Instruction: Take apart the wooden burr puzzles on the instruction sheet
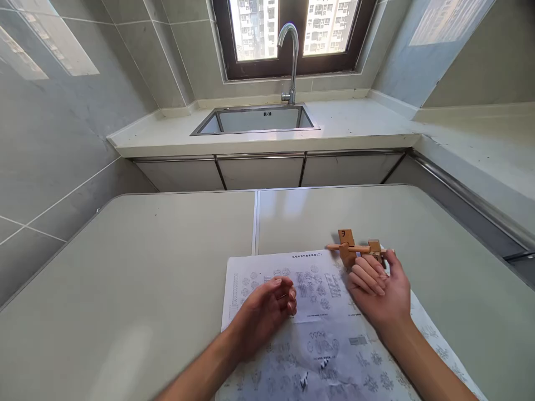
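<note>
My right hand (378, 287) is turned palm up at the top right of the printed sheet (317, 328). Its fingers are curled, and the thumb presses the right end of a small assembly of wooden puzzle pieces (346, 253). A flat wooden piece with a dark mark stands at the assembly's left, crossed by a thin round wooden stick (334, 247). A notched block (374, 245) sits at its right. The fingers partly hide how the pieces join. Above the sheet's left part, my left hand (271, 306) is loosely curved with no object visible in it.
The sheet carries small line diagrams and has torn spots near its bottom. It lies on a pale table (167, 267) with a seam down the middle. Beyond are a counter (355, 120), a sink (259, 118), a tap (292, 61) and a window. Tiled walls flank both sides.
</note>
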Demonstrator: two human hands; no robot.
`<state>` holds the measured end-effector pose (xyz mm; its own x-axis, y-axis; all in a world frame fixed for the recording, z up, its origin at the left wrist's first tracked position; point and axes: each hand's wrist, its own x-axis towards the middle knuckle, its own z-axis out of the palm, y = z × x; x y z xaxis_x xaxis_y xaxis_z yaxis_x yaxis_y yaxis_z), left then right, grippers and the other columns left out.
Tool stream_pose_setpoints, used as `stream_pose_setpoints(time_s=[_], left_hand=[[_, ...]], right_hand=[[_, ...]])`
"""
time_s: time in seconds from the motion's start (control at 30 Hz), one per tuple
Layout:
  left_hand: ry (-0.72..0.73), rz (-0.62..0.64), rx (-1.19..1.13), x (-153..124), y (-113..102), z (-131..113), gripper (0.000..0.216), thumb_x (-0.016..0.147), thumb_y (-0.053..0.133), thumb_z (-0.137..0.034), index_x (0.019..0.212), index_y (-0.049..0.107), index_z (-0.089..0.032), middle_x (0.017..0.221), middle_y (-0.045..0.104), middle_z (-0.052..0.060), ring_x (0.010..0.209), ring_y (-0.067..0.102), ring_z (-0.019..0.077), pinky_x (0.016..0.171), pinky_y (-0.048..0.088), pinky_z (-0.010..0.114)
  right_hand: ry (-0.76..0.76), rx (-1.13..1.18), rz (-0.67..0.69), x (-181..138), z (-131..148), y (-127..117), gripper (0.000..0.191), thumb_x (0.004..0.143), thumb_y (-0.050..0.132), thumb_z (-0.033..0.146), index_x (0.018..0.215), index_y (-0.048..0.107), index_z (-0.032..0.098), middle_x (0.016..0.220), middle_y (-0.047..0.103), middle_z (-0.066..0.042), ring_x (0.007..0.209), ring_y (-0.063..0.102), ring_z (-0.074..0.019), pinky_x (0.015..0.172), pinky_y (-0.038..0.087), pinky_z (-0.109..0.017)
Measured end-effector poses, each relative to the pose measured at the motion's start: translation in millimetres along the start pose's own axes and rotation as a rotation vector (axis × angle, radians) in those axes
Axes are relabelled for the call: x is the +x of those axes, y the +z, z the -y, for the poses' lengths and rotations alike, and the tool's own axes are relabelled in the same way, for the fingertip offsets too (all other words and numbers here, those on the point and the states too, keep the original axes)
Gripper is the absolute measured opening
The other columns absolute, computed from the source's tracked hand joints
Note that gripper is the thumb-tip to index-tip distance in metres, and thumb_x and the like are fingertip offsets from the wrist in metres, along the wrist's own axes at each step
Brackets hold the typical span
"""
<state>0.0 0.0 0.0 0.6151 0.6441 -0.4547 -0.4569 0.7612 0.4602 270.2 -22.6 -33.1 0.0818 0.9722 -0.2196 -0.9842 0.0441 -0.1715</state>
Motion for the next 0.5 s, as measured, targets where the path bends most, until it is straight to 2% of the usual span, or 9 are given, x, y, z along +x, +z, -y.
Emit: stream_pose_setpoints(time_s=[0.2, 0.37, 0.5], left_hand=[[-0.005, -0.002, 0.020, -0.5, 1.1, 0.1, 0.021, 0.090, 0.080, -0.032, 0.097, 0.074, -0.013, 0.087, 0.063, 0.004, 0.077, 0.058, 0.0134, 0.081, 0.046, 0.029], [-0.001, 0.000, 0.020, -0.6, 0.2, 0.2, 0.020, 0.090, 0.080, -0.032, 0.096, 0.074, -0.013, 0.087, 0.064, 0.005, 0.076, 0.058, 0.0138, 0.080, 0.045, 0.029], [0.002, 0.002, 0.016, -0.1, -1.3, 0.6, 0.021, 0.091, 0.080, -0.031, 0.097, 0.074, -0.013, 0.088, 0.065, 0.005, 0.077, 0.058, 0.0139, 0.082, 0.045, 0.029]], right_hand=[[-0.021, 0.063, 0.000, 2.4, 9.1, -2.3, 0.044, 0.111, 0.045, 0.038, 0.072, 0.029, 0.027, 0.048, 0.041, 0.009, 0.034, 0.042, -0.0109, 0.036, 0.043, -0.025], [0.000, 0.103, -0.022, 4.2, 10.1, -3.9, 0.031, 0.112, 0.045, 0.039, 0.084, 0.039, 0.027, 0.053, 0.042, 0.011, 0.034, 0.042, -0.0116, 0.035, 0.043, -0.026], [-0.009, 0.090, -0.041, 5.4, 9.7, -5.8, 0.019, 0.110, 0.049, 0.028, 0.092, 0.045, 0.025, 0.055, 0.045, 0.011, 0.035, 0.044, -0.0113, 0.037, 0.044, -0.025]])
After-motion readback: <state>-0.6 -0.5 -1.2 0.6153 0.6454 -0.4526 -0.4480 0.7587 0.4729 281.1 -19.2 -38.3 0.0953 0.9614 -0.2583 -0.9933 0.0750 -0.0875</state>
